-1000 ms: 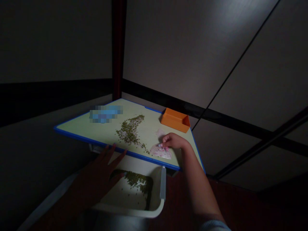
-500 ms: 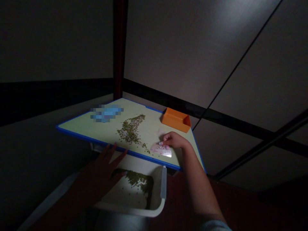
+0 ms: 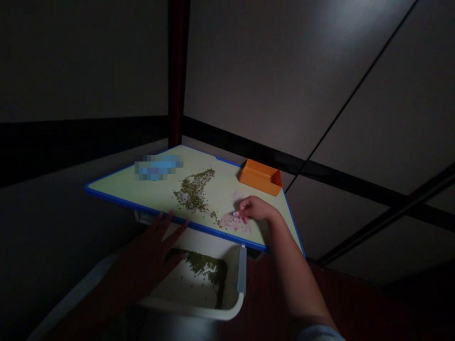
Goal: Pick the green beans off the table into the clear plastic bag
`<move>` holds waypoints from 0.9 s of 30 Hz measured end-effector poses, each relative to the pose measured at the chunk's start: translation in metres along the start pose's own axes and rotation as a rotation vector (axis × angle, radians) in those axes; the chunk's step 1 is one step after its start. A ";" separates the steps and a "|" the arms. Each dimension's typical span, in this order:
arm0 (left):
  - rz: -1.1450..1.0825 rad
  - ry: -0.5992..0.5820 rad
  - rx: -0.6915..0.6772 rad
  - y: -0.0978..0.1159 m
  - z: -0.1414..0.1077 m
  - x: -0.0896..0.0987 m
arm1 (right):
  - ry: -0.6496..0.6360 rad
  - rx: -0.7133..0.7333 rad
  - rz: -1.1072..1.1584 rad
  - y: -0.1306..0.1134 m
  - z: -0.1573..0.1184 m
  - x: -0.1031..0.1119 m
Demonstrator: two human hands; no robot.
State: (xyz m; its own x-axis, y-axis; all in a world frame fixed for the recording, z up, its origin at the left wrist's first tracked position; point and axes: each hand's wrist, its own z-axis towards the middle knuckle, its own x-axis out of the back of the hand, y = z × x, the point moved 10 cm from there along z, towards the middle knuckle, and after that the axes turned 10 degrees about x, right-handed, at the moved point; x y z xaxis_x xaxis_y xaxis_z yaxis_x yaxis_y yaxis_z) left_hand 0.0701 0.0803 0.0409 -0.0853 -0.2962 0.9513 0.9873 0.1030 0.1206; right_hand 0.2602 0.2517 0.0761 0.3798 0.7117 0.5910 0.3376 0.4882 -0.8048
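Observation:
Dark in shadow, my left hand (image 3: pixel 152 253) has its fingers spread, with the fingertips at the near edge of the table and the thumb over a white bin (image 3: pixel 199 310). Fingers curled, my right hand (image 3: pixel 254 208) grips a thin, see-through, fan-shaped plastic sheet (image 3: pixel 236 225) with pink markings. This sheet lies low against the pale yellow tabletop (image 3: pixel 227 182). Left of it, small green beans or grains (image 3: pixel 194 192) are scattered in a long patch. More green grains (image 3: pixel 208 267) lie inside the bin beneath the table edge.
An orange open tray (image 3: pixel 261 177) stands at the table's far right edge. A blurred-out blue item (image 3: pixel 158 168) lies at the left. A blue rim (image 3: pixel 142 206) borders the table. Panelled walls (image 3: pixel 284 85) rise close behind it.
The fan-shaped sheet has shifted slightly left and tilted, losing its bright glare. My right hand has moved only a little, and my left hand stays in place.

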 end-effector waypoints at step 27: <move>-0.041 0.117 -0.039 -0.001 -0.002 0.004 | 0.091 -0.048 -0.050 -0.006 -0.003 0.009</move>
State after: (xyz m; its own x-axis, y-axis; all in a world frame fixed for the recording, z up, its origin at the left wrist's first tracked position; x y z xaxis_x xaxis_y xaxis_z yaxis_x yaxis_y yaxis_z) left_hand 0.0690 0.0768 0.0438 -0.1116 -0.4086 0.9059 0.9880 0.0527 0.1454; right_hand 0.2646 0.2538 0.0862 0.4372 0.6373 0.6346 0.3980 0.4956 -0.7720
